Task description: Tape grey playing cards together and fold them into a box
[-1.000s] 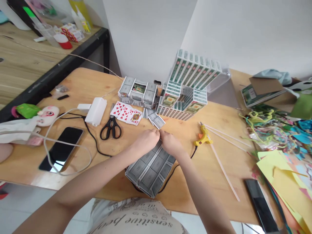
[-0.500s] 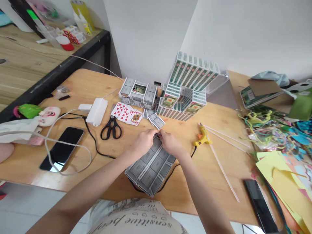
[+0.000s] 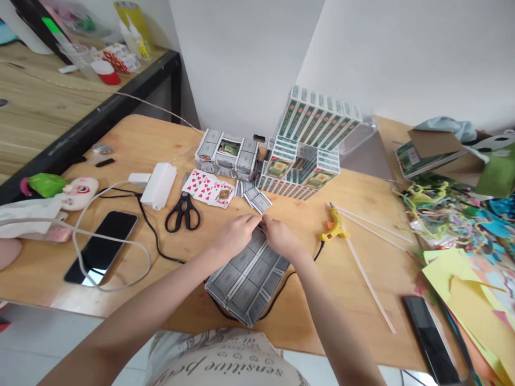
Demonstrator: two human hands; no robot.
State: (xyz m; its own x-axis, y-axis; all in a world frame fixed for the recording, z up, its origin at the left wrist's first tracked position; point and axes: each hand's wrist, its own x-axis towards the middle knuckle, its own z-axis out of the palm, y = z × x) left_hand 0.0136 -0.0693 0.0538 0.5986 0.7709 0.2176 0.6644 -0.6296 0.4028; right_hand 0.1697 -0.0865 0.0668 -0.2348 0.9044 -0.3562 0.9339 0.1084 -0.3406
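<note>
A flat panel of grey-backed playing cards (image 3: pixel 246 279) joined side by side lies on the wooden table (image 3: pixel 132 139) in front of me. My left hand (image 3: pixel 235 234) and my right hand (image 3: pixel 279 237) meet at the panel's far edge, fingers pinched on it. Just beyond my fingers lie a few loose grey cards (image 3: pixel 257 199). A fan of red face-up cards (image 3: pixel 207 187) sits to their left.
Black scissors (image 3: pixel 183 212), a white charger (image 3: pixel 158 184), a phone (image 3: pixel 102 246) and cables lie to the left. A card-built box (image 3: pixel 227 153) and stacked green card packs (image 3: pixel 309 139) stand behind. A yellow glue gun (image 3: pixel 336 225), glue sticks and coloured paper scraps (image 3: pixel 462 220) lie to the right.
My hands have stayed at the panel's far edge, shifting only slightly. The view has barely moved.
</note>
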